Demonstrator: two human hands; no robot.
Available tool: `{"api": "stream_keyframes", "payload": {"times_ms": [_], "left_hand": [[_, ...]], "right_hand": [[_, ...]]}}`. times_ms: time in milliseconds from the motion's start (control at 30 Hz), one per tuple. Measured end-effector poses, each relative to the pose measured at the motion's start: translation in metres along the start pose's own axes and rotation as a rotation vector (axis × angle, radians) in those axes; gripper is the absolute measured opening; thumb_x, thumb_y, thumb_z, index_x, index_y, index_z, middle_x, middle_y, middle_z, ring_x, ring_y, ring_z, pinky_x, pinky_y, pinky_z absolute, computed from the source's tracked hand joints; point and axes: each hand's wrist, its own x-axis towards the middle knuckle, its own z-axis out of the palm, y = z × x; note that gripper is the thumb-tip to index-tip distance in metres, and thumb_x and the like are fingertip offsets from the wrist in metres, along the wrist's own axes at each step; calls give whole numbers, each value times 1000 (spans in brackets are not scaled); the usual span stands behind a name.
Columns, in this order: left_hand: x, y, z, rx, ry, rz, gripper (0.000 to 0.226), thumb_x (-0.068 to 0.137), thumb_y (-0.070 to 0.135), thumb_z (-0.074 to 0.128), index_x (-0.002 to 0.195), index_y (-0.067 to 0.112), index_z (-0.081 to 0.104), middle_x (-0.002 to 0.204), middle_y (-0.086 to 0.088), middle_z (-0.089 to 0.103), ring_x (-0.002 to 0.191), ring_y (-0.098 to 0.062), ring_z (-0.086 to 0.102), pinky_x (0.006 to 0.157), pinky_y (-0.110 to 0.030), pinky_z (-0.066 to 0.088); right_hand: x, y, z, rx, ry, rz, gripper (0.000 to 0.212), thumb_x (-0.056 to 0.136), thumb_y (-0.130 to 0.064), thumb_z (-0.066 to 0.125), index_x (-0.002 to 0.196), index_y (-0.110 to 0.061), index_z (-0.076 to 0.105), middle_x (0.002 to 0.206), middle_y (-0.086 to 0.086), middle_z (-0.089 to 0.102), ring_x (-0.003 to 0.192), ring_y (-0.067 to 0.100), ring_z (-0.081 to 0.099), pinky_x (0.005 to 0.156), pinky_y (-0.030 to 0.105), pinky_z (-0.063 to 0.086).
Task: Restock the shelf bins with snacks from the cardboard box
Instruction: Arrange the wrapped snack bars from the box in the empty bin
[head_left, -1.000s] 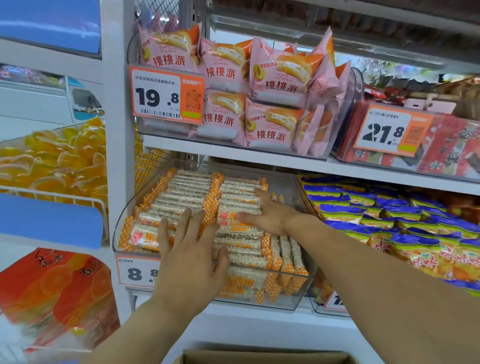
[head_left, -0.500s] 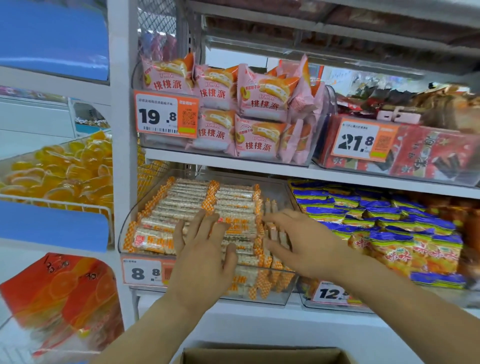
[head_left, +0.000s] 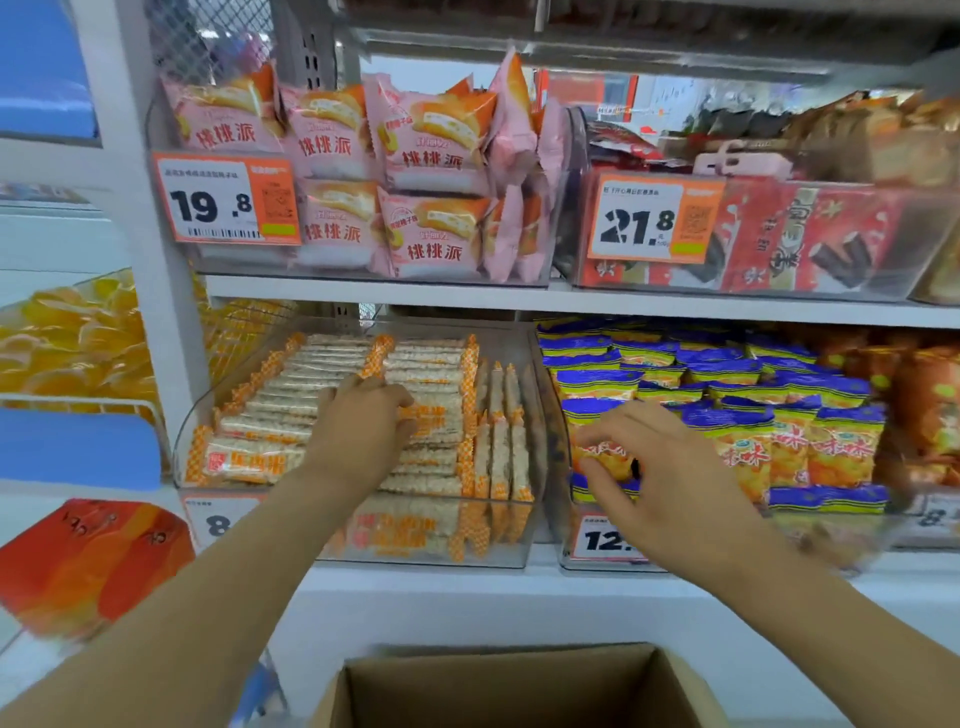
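A clear shelf bin (head_left: 524, 530) on the lower shelf holds rows of orange-and-white snack bars (head_left: 431, 364). My left hand (head_left: 363, 421) rests palm down on the bars in the middle of the bin, fingers curled over them. My right hand (head_left: 654, 478) hovers in front of the neighbouring bin, fingers spread and bent, holding nothing. The open cardboard box (head_left: 519, 686) sits below at the bottom of the view; what little of its inside shows holds no snacks.
The neighbouring bin (head_left: 563, 551) holds blue-and-yellow snack bags (head_left: 753, 426). The upper shelf carries pink cake packs (head_left: 431, 150) and red packets (head_left: 810, 239) in clear bins with price tags. Yellow jelly cups (head_left: 72, 338) and orange bags (head_left: 88, 561) fill the left unit.
My right hand has drawn back out of the snack bar bin and moved right, in front of the blue-bag bin. My left hand slid further in onto the bars. The view tilted down.
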Motion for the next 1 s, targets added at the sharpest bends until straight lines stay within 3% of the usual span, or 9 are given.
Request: {"api": "stream_keyframes", "payload": {"times_ms": [133, 200, 267, 367, 500, 667, 800, 867, 1000], "left_hand": [[9, -7, -4, 115, -108, 43, 22, 100, 40, 54, 115, 31, 68, 117, 2, 64, 120, -26, 39, 93, -42, 23], [11, -9, -5, 121, -134, 54, 23, 98, 40, 58, 118, 34, 67, 117, 4, 62, 118, -25, 37, 93, -42, 22], [12, -10, -6, 134, -153, 69, 30, 94, 39, 64, 124, 35, 63, 120, 5, 59, 120, -25, 36, 98, -43, 22], [14, -11, -6, 115, -166, 57, 35, 90, 36, 70, 125, 34, 62, 123, 3, 56, 123, -26, 35, 103, -44, 23], [17, -13, -8, 83, -137, 45, 30, 88, 34, 73, 116, 30, 62, 123, 2, 54, 127, -27, 34, 107, -45, 20], [13, -19, -9, 105, -128, 83, 35, 90, 42, 70, 121, 31, 60, 121, 5, 57, 125, -26, 35, 105, -45, 23], [11, -22, -10, 26, -98, 83, 33, 89, 41, 71, 119, 32, 62, 117, 8, 59, 122, -23, 36, 102, -43, 22], [11, -22, -11, 5, -62, 77, 37, 89, 38, 71, 124, 31, 60, 121, 8, 59, 124, -22, 36, 104, -42, 21], [12, -22, -12, 17, -19, 81, 39, 90, 39, 70, 127, 31, 60, 127, 8, 58, 126, -20, 36, 103, -40, 20]], "right_hand": [[42, -25, 20, 102, -104, -51, 15, 94, -18, 65, 108, -20, 69, 95, -11, 58, 87, 3, 48, 74, 12, 34], [68, -31, 42, 103, -201, -38, 20, 98, -22, 60, 116, -19, 66, 104, -6, 59, 96, 9, 52, 79, 18, 34], [90, -34, 66, 80, -287, 11, 24, 100, -26, 57, 123, -19, 63, 116, 1, 60, 109, 19, 55, 94, 30, 40], [112, -32, 92, -13, -434, 122, 34, 99, -31, 57, 131, -18, 59, 131, 12, 57, 125, 32, 51, 110, 47, 38], [122, -31, 103, -44, -554, 227, 47, 94, -34, 66, 134, -13, 55, 129, 16, 60, 123, 33, 54, 104, 44, 45], [123, -34, 108, 142, -445, 379, 42, 91, -37, 72, 123, -11, 60, 111, 8, 67, 110, 25, 61, 90, 31, 50], [117, -34, 111, 261, -304, 469, 39, 80, -24, 85, 111, -14, 64, 84, -8, 59, 79, 8, 59, 68, 17, 42], [115, -33, 111, 298, -233, 474, 44, 73, -22, 90, 109, -16, 65, 90, -6, 59, 75, 7, 55, 66, 18, 42], [111, -35, 111, 242, -146, 407, 40, 77, -20, 86, 112, -20, 68, 111, 0, 55, 94, 18, 59, 79, 25, 45]]}}
